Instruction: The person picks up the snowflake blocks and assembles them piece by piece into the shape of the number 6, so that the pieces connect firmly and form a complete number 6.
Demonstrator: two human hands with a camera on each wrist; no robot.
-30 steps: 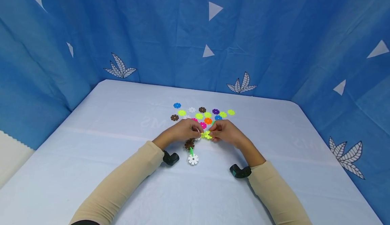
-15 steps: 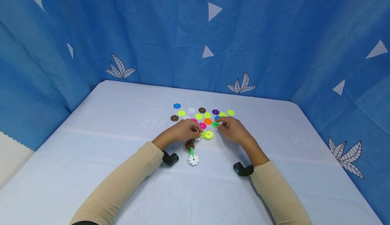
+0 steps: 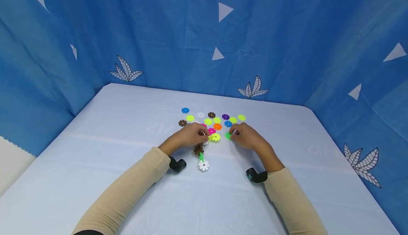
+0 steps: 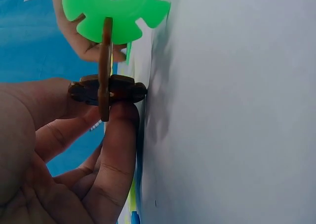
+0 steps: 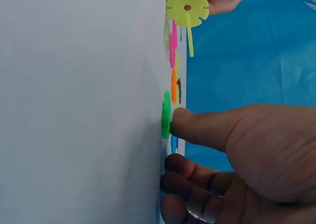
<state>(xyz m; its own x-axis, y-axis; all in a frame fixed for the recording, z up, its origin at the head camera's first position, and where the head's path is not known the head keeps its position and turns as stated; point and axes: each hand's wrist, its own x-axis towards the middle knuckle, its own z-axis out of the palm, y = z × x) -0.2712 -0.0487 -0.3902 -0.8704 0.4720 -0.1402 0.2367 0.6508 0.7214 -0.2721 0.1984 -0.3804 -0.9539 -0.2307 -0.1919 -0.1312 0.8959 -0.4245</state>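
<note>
Joining looks partly done

Head view: your left hand [image 3: 192,135] pinches a multicoloured chain of notched plastic discs [image 3: 198,151] over the white-clothed worktop [image 3: 191,199]. Near your right hand's [image 3: 248,136] fingertips sits a bright-green notched plastic disc [image 3: 228,136], unjoined. Other loose notched discs [image 3: 217,126] remain beyond.

Left wrist: your fingers grip the chain's brown disc [image 4: 132,89].

Right wrist: your thumb touches the green disc; I can't tell whether it's gripped.

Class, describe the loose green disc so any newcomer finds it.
On the white table, find the right hand. The green disc lies at its thumb. It alone is loose and green, not lime; the other green disc is slotted into the chain.
</note>
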